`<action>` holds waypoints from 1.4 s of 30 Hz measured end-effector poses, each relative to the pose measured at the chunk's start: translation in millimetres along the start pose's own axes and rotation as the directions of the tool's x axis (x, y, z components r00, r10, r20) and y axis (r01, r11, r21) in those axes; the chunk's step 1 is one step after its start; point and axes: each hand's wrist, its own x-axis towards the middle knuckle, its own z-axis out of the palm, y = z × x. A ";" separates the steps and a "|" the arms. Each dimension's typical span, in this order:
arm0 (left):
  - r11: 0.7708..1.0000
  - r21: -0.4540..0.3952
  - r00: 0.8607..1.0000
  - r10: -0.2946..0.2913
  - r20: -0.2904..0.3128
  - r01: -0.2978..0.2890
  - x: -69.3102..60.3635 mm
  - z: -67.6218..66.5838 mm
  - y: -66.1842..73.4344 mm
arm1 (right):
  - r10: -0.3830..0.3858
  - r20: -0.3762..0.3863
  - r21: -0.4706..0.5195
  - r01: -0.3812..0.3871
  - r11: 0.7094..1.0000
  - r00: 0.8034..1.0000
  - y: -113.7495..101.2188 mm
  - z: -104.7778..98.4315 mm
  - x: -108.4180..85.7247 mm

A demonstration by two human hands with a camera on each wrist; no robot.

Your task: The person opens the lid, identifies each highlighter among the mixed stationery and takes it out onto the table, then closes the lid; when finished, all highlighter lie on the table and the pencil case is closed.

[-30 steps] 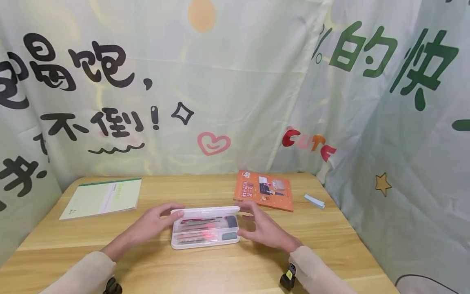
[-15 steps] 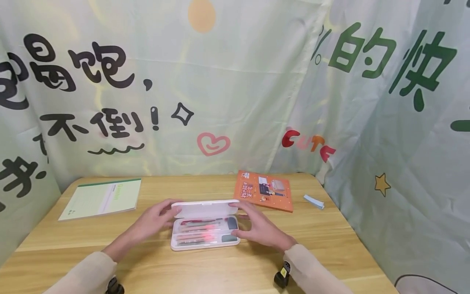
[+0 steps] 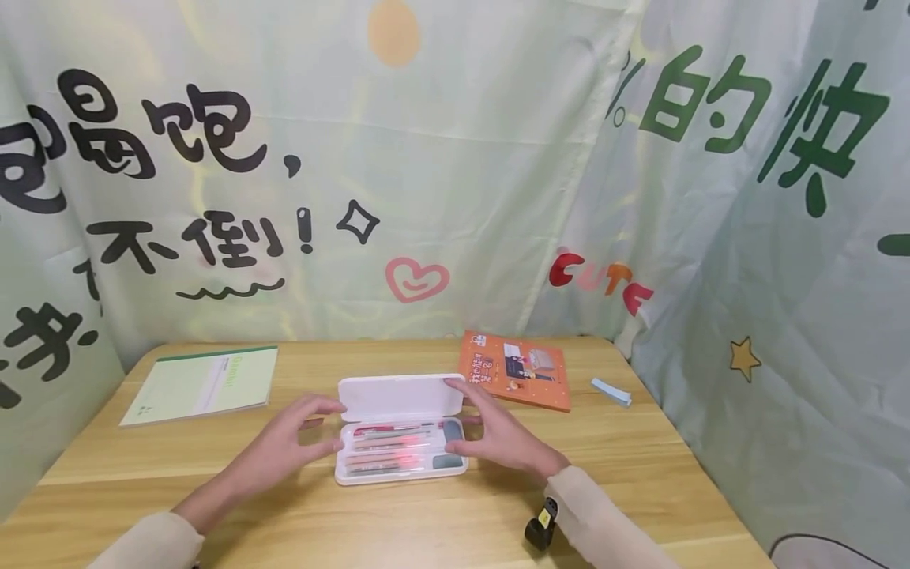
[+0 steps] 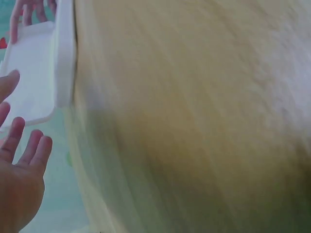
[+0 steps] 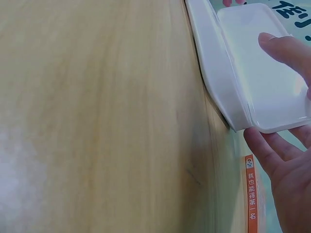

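Observation:
In the head view a white pencil case [image 3: 401, 477] lies on the table with its lid [image 3: 398, 397] tilted up at the back. Inside lie several pens and pencils [image 3: 387, 446] and dark grey blocks [image 3: 446, 461], whose kind I cannot tell. My right hand [image 3: 508, 438] grips the case's right end. One fingertip sits at the lid's upper corner, and the thumb lies lower over the tray's right end. Beside the left end, my left hand [image 3: 277, 442] has its fingers spread and relaxed. In the left wrist view its fingers [image 4: 41, 153] look apart from the lid.
An orange book [image 3: 522, 371] lies behind the case to the right, with a small light-blue strip [image 3: 611, 392] beyond it. A pale green notebook [image 3: 206, 385] lies at the back left. Printed curtains [image 3: 441, 158] hang behind the wooden table [image 3: 398, 529].
The lid has swung up and back from nearly flat to upright, showing the pens and pencils. My left hand has eased off the lid; my right fingertip has risen with the lid's corner.

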 end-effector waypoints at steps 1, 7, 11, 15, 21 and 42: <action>1.000 0.021 1.000 0.019 0.020 -0.019 -0.3 2.2 -1.4 | 0.006 -0.001 0.001 -0.006 1.000 1.000 0.4 -0.1 0.3; 0.997 0.047 0.989 0.062 0.132 -0.069 -0.8 11.7 -6.7 | 0.025 -0.004 0.002 -0.025 1.000 1.000 2.3 0.3 2.0; 0.996 -0.070 0.978 0.072 0.196 -0.060 0.6 11.6 -8.0 | 0.023 -0.007 0.016 -0.023 1.000 1.000 2.1 0.5 1.7; 0.989 -0.142 0.965 0.085 0.248 -0.051 2.7 10.4 -10.2 | 0.005 -0.038 0.032 -0.004 0.999 0.999 1.1 1.1 -0.3; 0.995 -0.050 0.959 0.094 0.266 -0.084 4.0 7.9 -10.2 | -0.092 -0.136 -0.100 0.079 0.992 0.986 -0.4 1.4 -3.3; 0.989 0.131 0.943 0.023 0.333 -0.071 9.3 7.9 -9.1 | -0.126 0.050 -0.343 0.135 0.930 0.991 -15.8 23.3 11.8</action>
